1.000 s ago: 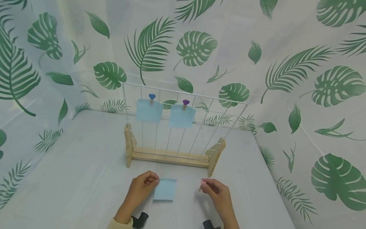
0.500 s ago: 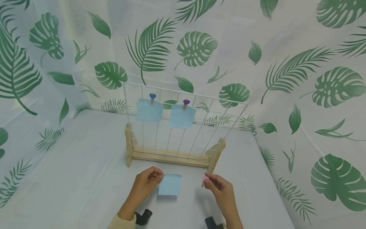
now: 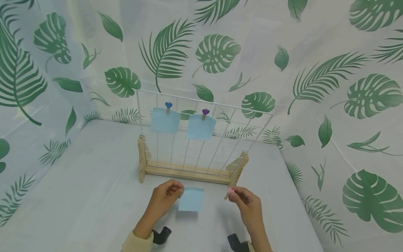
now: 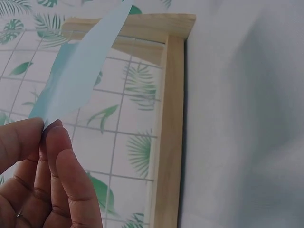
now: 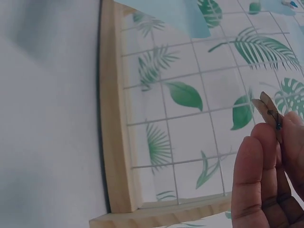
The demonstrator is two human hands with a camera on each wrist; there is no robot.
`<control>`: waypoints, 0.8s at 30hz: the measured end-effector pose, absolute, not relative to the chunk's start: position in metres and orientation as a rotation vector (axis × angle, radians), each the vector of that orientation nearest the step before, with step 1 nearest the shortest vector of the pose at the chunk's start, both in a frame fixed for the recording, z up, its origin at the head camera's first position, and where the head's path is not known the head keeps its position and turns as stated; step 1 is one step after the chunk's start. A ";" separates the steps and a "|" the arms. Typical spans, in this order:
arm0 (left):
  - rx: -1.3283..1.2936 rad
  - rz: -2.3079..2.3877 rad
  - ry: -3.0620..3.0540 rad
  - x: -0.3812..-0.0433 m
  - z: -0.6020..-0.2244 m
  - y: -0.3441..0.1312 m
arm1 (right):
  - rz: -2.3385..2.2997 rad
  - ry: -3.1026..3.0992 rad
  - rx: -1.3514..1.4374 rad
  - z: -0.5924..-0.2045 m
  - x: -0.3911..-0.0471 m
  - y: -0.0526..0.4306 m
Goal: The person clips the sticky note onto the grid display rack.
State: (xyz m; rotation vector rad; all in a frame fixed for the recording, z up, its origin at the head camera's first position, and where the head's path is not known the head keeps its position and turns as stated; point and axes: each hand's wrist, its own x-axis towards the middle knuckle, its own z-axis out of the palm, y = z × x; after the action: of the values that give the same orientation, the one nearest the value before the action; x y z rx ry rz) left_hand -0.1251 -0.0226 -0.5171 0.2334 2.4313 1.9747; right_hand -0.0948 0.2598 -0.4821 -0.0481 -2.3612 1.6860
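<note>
My left hand (image 3: 167, 196) pinches a light blue sticky note (image 3: 191, 199) by its upper left corner, and the sheet hangs above the table. In the left wrist view the note (image 4: 88, 66) tilts up from between thumb and fingertips. A small wooden clothespin (image 5: 269, 110) with a pink top sits between the thumb and fingers of my right hand (image 3: 250, 206). Both hands are in front of a white wire grid rack (image 3: 201, 154) on a wooden base. Two blue notes hang on the grid, one under a blue heart clothespin (image 3: 168, 106), the other under a purple heart clothespin (image 3: 205, 113).
The rack's wooden base (image 3: 187, 174) stands across the middle of the white-covered table (image 3: 94, 182). Leaf-printed sheeting (image 3: 217, 21) encloses the table at the back and sides. Black wrist mounts (image 3: 162, 235) sit at both wrists.
Both hands have moved forward toward the rack and a little to the right. The note has lifted with the left hand, and the clothespin has travelled with the right.
</note>
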 end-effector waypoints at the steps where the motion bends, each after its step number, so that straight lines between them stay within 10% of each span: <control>1: 0.234 1.977 2.428 -0.125 -0.517 -0.022 | 1.681 -2.361 -0.045 -0.481 -0.095 0.260; 24: 0.392 1.969 2.500 -0.141 -0.500 -0.004 | 1.635 -2.303 0.061 -0.455 -0.101 0.266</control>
State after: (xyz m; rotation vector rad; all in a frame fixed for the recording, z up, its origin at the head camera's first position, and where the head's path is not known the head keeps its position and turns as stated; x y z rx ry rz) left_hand -0.1405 -0.0042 -0.4999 0.3923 2.5003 1.9687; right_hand -0.1007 0.2661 -0.4552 0.0614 -2.3027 1.6347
